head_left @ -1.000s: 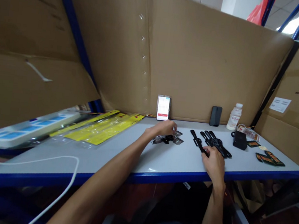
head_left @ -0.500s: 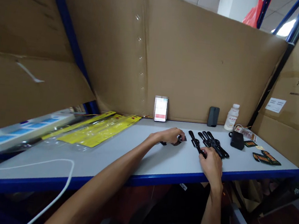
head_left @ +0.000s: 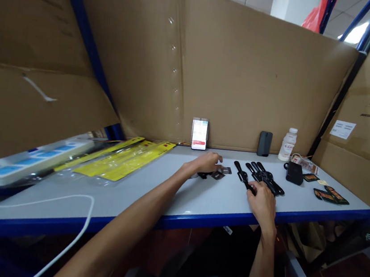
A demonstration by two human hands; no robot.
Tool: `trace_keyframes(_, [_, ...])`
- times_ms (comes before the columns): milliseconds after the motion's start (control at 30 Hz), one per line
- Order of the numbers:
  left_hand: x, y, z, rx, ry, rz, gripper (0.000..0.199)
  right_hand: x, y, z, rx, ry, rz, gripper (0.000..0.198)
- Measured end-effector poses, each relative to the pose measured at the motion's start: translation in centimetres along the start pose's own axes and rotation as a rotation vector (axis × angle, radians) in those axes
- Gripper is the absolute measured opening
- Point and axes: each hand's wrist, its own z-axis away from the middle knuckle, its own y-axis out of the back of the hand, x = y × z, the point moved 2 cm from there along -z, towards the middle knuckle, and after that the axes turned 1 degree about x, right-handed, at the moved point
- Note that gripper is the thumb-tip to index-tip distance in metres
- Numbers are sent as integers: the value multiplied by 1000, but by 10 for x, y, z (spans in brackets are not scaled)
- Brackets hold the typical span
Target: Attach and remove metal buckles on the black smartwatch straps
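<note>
Over the table's middle, my left hand [head_left: 209,162] hovers with its fingers apart and nothing in them. Small dark metal blades with slots, one of them a flat blade [head_left: 226,170], lie just below and right of those fingers. Some small black parts [head_left: 203,175] lie partly hidden beneath the hand. My right hand [head_left: 262,203] is closed on the near handle of a black spokeshave [head_left: 243,176], which lies flat and slanting on the table. Right beside it, several more black spokeshaves [head_left: 265,177] lie close together, their near handles partly behind my right hand.
Yellow-backed clear packages [head_left: 124,162] and a white-and-blue box [head_left: 30,160] lie left on the table [head_left: 150,197]. A lit phone [head_left: 200,134], a dark phone [head_left: 264,143] and a bottle [head_left: 287,145] stand along the cardboard back. A black case [head_left: 294,173] and dark packets [head_left: 331,195] lie right.
My left hand has let go of a small metal blade and drawn slightly up and left; the blade now lies flat on the table. The right hand stays on the spokeshave handle.
</note>
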Motion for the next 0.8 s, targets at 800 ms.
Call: trace_keyframes(800, [8,-24,-23,21,32,862,12,1,1,0,-10,3,-9,32])
